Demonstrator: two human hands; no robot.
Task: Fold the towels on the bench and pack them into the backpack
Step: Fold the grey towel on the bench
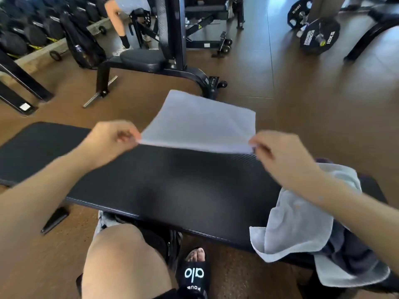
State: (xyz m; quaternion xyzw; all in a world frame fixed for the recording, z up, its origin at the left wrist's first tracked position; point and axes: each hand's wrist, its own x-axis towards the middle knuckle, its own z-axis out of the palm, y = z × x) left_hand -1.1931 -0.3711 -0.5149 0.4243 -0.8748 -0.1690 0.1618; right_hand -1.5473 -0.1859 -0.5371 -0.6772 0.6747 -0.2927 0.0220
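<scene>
A white towel (200, 121) hangs stretched in the air above the black padded bench (151, 182), its far edge flaring away from me. My left hand (112, 139) pinches its near left corner. My right hand (280, 154) pinches its near right corner. Another white towel (298, 221) lies crumpled on the bench's right end, draped over the front edge on top of a dark fabric thing (349, 251). I cannot tell whether that dark thing is the backpack. A black bag (83, 43) leans against the dumbbell rack at the far left.
My bare knee (121, 262) and black sandal (193, 275) are in front of the bench. Another gym bench (142, 59) and machine frame stand beyond it. A person's leg (117, 24) shows at the back left. Weight plates (319, 36) lie at the far right.
</scene>
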